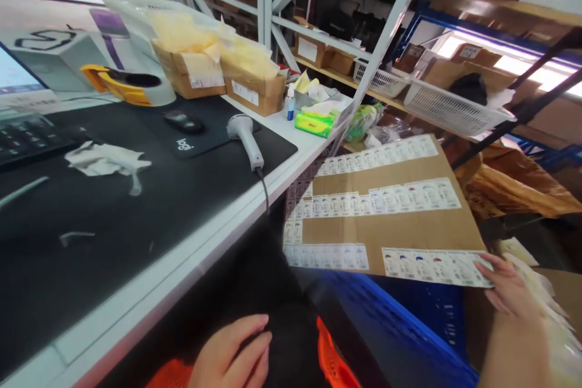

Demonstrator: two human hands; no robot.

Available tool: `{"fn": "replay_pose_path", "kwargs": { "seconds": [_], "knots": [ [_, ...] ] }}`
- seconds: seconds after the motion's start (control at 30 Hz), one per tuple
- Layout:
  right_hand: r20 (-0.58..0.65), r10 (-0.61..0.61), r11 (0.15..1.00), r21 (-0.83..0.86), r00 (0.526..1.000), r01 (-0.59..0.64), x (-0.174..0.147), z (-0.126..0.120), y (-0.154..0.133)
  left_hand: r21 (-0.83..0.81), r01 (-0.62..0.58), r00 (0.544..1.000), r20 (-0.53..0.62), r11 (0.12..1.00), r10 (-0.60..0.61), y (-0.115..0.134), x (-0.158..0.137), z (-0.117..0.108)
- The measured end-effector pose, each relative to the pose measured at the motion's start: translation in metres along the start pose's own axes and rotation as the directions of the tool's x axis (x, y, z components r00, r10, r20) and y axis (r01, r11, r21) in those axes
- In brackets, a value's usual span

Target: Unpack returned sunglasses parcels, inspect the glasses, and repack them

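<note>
My right hand grips the lower right corner of a flat cardboard sheet, thumb on top and fingers at its edge. Rows of white labels with small printed pictures cover parts of the sheet. It lies tilted beside the desk, above a blue plastic crate. Low in the middle of the view, my left hand hangs in front of the desk edge with its fingers loosely bent and apart, and nothing shows in it. Bright orange plastic parts show on either side of that hand.
On the black desk mat are a barcode scanner, a mouse, crumpled paper and a keyboard. Cardboard boxes, a tape dispenser and a tissue pack stand behind. Shelves with white baskets rise beyond.
</note>
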State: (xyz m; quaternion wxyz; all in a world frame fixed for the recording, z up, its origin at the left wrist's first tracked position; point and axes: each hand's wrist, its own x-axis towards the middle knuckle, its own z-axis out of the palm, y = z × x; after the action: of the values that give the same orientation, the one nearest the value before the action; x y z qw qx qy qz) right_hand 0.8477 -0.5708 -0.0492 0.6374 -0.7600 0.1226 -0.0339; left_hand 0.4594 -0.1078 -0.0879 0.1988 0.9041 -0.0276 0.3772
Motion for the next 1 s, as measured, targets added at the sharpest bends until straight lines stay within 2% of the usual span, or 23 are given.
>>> {"fn": "replay_pose_path", "kwargs": {
  "seconds": [0.1, 0.23, 0.43, 0.6, 0.83, 1.0],
  "knots": [
    [-0.106, 0.044, 0.999, 0.019, 0.993, -0.042, 0.009, -0.010, 0.065, -0.039, 0.093, 0.995, 0.044, 0.995, -0.091, 0.000, 0.013, 0.018],
    [-0.201, 0.127, 0.992, 0.054, 0.971, -0.118, 0.010, -0.028, 0.142, -0.092, 0.196, 0.974, 0.135, 0.976, -0.183, 0.000, 0.026, 0.032],
    [-0.259, 0.270, 0.962, 0.105, 0.927, -0.251, 0.006, -0.044, 0.221, -0.092, 0.290, 0.934, 0.244, 0.953, -0.261, -0.005, 0.031, 0.040],
    [-0.214, 0.364, 0.928, 0.168, 0.907, -0.332, 0.002, -0.045, 0.253, -0.081, 0.318, 0.925, 0.243, 0.945, -0.291, -0.008, 0.032, 0.043],
    [-0.119, 0.488, 0.862, 0.224, 0.865, -0.455, -0.002, -0.043, 0.266, -0.073, 0.316, 0.926, 0.240, 0.946, -0.291, -0.015, 0.028, 0.040],
    [-0.064, 0.544, 0.817, 0.269, 0.836, -0.511, -0.005, -0.032, 0.277, -0.097, 0.373, 0.911, 0.226, 0.923, -0.344, -0.016, 0.027, 0.040]
  ]
}}
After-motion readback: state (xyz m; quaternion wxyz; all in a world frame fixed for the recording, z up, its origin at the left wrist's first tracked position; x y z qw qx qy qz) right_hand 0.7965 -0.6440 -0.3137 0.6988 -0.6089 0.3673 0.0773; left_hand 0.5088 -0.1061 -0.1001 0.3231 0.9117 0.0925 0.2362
